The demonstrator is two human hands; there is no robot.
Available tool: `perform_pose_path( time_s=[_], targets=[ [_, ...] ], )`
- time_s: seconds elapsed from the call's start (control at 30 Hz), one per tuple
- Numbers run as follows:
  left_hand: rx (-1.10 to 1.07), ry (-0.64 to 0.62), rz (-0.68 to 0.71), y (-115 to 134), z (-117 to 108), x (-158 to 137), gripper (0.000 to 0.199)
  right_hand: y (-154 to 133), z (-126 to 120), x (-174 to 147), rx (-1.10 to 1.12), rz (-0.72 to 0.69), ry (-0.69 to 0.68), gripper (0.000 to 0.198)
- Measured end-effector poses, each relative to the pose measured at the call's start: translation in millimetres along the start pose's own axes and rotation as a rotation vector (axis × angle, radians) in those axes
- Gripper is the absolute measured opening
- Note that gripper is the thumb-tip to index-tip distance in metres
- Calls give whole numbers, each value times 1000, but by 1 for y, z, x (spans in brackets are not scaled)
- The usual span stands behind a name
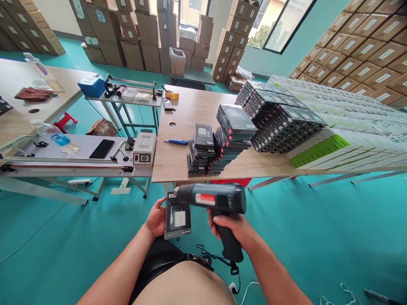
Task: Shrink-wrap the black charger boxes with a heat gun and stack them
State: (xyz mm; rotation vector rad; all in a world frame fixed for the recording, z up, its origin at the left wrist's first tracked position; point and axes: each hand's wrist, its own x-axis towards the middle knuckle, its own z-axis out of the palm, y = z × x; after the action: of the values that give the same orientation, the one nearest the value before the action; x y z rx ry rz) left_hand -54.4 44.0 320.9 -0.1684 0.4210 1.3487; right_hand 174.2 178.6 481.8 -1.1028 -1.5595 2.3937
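In my left hand (156,218) is a black charger box (178,222), gripped by its left edge and held upright over my lap; its front shows a white charger and cable. My right hand (233,228) is wrapped round the handle of a dark heat gun (219,198). The gun's nozzle points left and lies across the top of the box in this view; whether they touch I cannot tell. A black power cord (218,256) hangs from the handle. Just beyond the hands, stacked black boxes (203,135) stand on the wooden table (187,114).
A blue pen (176,142) and yellow tape dispenser (171,95) lie on the table. More black boxes (282,118) and long white-green cartons (321,150) fill its right side. At left stands a sealing machine (144,148) with a phone (102,149) and a bottle (60,139).
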Motion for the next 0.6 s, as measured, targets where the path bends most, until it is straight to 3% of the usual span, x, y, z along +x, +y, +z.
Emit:
perform_pose_path(
  time_s=[0.1,0.17,0.3,0.4,0.5,0.6],
  targets=[
    [-40,41,56,8,1,-4,54,-16,13,-18,-325,110,-258,21],
    [-36,74,90,13,0,-8,58,-15,11,-32,-458,169,-312,19],
    [51,161,45,19,-13,-9,70,2,-10,-45,-366,227,-215,24],
    [211,354,52,16,-24,-2,68,12,-22,-33,-211,193,-48,34],
    [362,520,73,8,-25,4,57,11,-18,-11,-139,106,112,40],
    [437,568,104,2,-17,4,54,1,-2,4,-140,34,116,38]
  ],
)
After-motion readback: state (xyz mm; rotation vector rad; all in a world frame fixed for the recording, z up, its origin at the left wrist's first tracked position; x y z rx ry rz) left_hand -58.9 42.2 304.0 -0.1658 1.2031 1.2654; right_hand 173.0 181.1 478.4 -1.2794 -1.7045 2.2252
